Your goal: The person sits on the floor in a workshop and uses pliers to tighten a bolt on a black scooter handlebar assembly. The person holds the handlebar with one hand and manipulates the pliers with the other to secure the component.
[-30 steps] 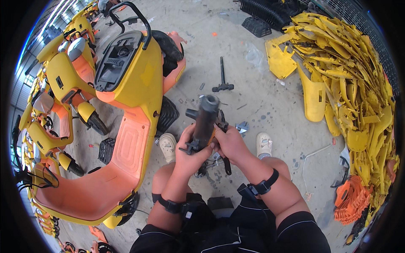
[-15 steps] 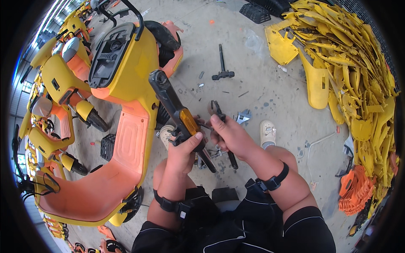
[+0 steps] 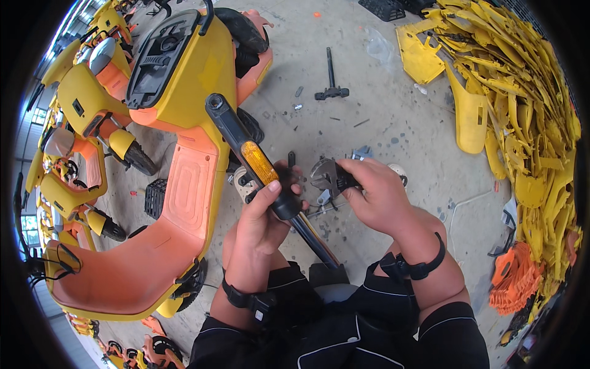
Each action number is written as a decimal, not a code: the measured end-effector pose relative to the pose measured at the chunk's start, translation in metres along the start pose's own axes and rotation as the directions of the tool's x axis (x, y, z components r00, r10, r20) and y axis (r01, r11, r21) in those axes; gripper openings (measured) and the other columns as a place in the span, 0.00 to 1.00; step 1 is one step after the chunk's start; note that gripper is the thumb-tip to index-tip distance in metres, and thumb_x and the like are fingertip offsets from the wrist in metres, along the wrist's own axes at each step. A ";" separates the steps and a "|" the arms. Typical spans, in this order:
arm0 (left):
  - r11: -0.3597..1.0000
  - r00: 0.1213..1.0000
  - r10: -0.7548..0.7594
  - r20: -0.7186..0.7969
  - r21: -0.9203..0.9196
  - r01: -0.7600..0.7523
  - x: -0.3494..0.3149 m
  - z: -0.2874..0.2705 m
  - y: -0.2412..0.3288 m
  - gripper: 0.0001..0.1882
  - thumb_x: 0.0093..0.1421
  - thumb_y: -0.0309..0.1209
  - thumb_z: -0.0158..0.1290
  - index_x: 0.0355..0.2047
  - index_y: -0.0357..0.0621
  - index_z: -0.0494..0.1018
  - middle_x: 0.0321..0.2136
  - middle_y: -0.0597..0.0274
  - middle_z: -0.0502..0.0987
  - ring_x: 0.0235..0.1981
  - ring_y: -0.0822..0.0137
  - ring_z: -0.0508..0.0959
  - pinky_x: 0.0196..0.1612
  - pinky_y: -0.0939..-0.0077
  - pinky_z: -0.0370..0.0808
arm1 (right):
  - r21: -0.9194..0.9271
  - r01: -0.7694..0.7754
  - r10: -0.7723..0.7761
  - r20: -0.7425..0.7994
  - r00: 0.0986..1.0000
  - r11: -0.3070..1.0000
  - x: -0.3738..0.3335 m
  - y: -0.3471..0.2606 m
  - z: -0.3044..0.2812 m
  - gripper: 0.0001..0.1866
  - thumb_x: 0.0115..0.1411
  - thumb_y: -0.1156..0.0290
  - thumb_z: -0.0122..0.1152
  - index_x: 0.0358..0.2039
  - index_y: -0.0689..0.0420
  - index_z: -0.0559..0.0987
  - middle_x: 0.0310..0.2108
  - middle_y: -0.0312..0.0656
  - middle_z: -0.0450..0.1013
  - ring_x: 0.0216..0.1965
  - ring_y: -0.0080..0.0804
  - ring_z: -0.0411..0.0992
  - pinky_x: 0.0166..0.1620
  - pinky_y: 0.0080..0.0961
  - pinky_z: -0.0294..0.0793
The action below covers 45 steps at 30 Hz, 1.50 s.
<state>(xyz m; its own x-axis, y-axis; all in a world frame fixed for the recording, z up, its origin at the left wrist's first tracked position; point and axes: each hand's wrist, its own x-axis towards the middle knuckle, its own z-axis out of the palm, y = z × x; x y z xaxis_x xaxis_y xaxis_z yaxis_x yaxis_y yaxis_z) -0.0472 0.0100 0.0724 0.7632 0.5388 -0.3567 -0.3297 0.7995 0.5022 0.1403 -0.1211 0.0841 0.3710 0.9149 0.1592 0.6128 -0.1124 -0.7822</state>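
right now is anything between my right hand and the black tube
Yes: in this view, the dark tool in the right hand and the fingers of the left hand, curled around the black tube, lie between them.

Head cam, fisheye, facing dn., nr. fingers (image 3: 362,169)

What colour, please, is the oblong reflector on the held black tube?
The oblong reflector is amber-orange, best seen in the head view.
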 end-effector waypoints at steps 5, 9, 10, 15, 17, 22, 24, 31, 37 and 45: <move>1.000 1.000 -0.023 0.001 0.001 0.023 0.001 0.003 -0.002 0.27 0.62 0.31 0.57 0.60 0.45 0.64 0.54 0.53 0.69 0.45 0.67 0.75 0.46 0.58 0.76 | -0.013 0.008 -0.008 -0.036 0.999 1.000 -0.002 0.000 -0.001 0.23 0.50 0.76 0.61 0.49 0.56 0.77 0.32 0.46 0.75 0.36 0.48 0.73 0.38 0.41 0.73; 0.999 0.999 -0.040 -0.009 0.016 0.040 0.001 0.005 -0.004 0.27 0.61 0.30 0.57 0.60 0.45 0.64 0.54 0.54 0.69 0.45 0.67 0.75 0.46 0.57 0.76 | -0.035 -0.017 0.018 0.013 1.000 0.999 -0.003 0.001 -0.001 0.23 0.51 0.75 0.62 0.50 0.56 0.76 0.33 0.46 0.75 0.37 0.49 0.73 0.39 0.41 0.72; 0.999 0.999 -0.048 -0.015 0.014 0.048 0.000 0.006 -0.004 0.27 0.61 0.30 0.57 0.60 0.45 0.64 0.54 0.55 0.69 0.45 0.67 0.75 0.46 0.57 0.76 | -0.037 -0.034 0.035 0.034 0.999 0.999 -0.004 0.001 -0.001 0.23 0.51 0.74 0.63 0.51 0.56 0.76 0.34 0.46 0.76 0.38 0.49 0.73 0.40 0.41 0.72; 0.996 0.995 -0.085 -0.053 0.007 0.085 0.001 0.007 -0.006 0.26 0.62 0.31 0.57 0.60 0.44 0.64 0.51 0.56 0.71 0.45 0.67 0.75 0.46 0.57 0.76 | 0.040 -0.041 0.038 0.066 0.997 0.998 -0.004 -0.003 -0.001 0.25 0.55 0.66 0.67 0.52 0.60 0.74 0.38 0.49 0.75 0.41 0.50 0.73 0.43 0.41 0.72; 0.996 0.995 -0.089 -0.052 -0.001 0.089 0.001 0.007 -0.006 0.26 0.62 0.31 0.57 0.59 0.44 0.65 0.50 0.57 0.71 0.45 0.67 0.75 0.46 0.56 0.76 | 0.054 -0.052 0.048 0.078 0.996 0.997 -0.005 -0.002 -0.001 0.27 0.56 0.64 0.68 0.53 0.62 0.74 0.41 0.50 0.75 0.43 0.48 0.73 0.45 0.39 0.73; 0.996 0.994 -0.092 -0.050 -0.016 0.092 0.003 0.007 -0.007 0.26 0.62 0.31 0.57 0.59 0.43 0.65 0.49 0.58 0.71 0.44 0.67 0.76 0.46 0.56 0.76 | 0.173 -0.048 0.037 0.066 0.997 0.984 -0.008 -0.003 0.000 0.26 0.60 0.60 0.65 0.54 0.63 0.74 0.41 0.51 0.75 0.44 0.50 0.73 0.48 0.39 0.72; 0.996 0.993 -0.093 -0.067 -0.013 0.092 0.002 0.007 -0.007 0.26 0.62 0.31 0.57 0.59 0.43 0.65 0.50 0.57 0.71 0.44 0.67 0.76 0.46 0.56 0.76 | 0.230 -0.102 0.088 0.073 0.993 0.968 -0.009 0.000 0.003 0.22 0.62 0.63 0.64 0.52 0.64 0.74 0.40 0.49 0.76 0.43 0.44 0.74 0.47 0.36 0.73; 0.995 0.993 -0.101 -0.063 0.010 0.102 -0.001 0.011 -0.008 0.28 0.60 0.30 0.58 0.60 0.43 0.64 0.54 0.54 0.70 0.44 0.66 0.76 0.45 0.57 0.77 | 0.590 -0.459 0.329 0.321 0.888 0.664 -0.005 0.007 0.003 0.16 0.61 0.69 0.68 0.45 0.65 0.77 0.36 0.40 0.79 0.38 0.21 0.74 0.42 0.23 0.74; 0.993 0.992 -0.110 -0.055 0.043 0.112 -0.001 0.011 -0.008 0.30 0.58 0.32 0.60 0.60 0.44 0.64 0.53 0.54 0.70 0.45 0.66 0.76 0.46 0.58 0.78 | 0.661 -0.484 0.351 0.335 0.874 0.573 -0.004 0.007 0.001 0.17 0.59 0.68 0.70 0.43 0.66 0.78 0.35 0.40 0.79 0.37 0.22 0.75 0.42 0.23 0.75; 0.991 0.991 -0.122 -0.052 0.053 0.125 0.000 0.010 -0.009 0.30 0.58 0.32 0.60 0.60 0.44 0.64 0.53 0.54 0.71 0.45 0.65 0.76 0.46 0.58 0.78 | 0.651 -0.527 0.360 0.385 0.850 0.547 -0.003 0.011 0.000 0.16 0.62 0.68 0.68 0.43 0.67 0.77 0.35 0.41 0.79 0.37 0.23 0.76 0.42 0.24 0.76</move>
<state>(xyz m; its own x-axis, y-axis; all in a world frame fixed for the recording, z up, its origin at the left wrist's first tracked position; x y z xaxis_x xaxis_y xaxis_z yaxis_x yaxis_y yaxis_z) -0.0386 -0.0001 0.0757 0.7679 0.4504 -0.4556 -0.2023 0.8452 0.4946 0.1461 -0.1253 0.0754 0.2669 0.8865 -0.3781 -0.3139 -0.2910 -0.9038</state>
